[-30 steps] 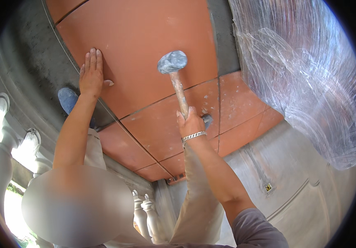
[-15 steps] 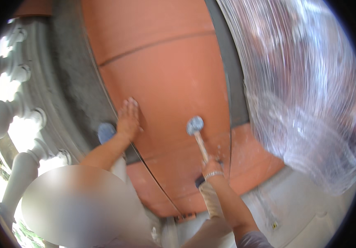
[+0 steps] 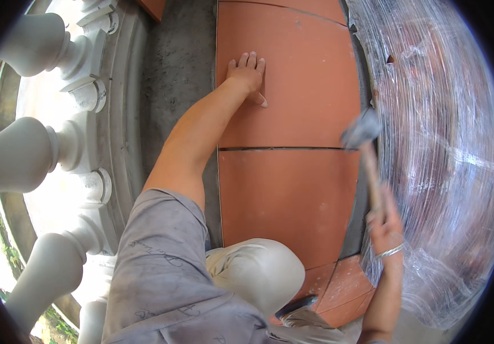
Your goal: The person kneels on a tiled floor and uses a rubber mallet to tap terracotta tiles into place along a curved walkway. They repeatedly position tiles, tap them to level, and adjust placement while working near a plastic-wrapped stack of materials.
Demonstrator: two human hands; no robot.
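My left hand lies flat, fingers spread, on a large terracotta floor tile near its left edge. My right hand, with a silver bracelet at the wrist, grips the wooden handle of a rubber mallet. The mallet's grey head is blurred and raised over the tile's right edge. A second terracotta tile lies closer to me, with a thin dark joint between the two.
A pallet wrapped in clear plastic film stands at the right. Grey mortar bed runs left of the tiles, beside a white stone balustrade. My bent knee is over the near tile. Smaller tiles lie at the bottom.
The view has swung, so the tiles now run straight ahead. The mallet has moved from the tile's middle to its right edge. My left hand stays pressed on the tile.
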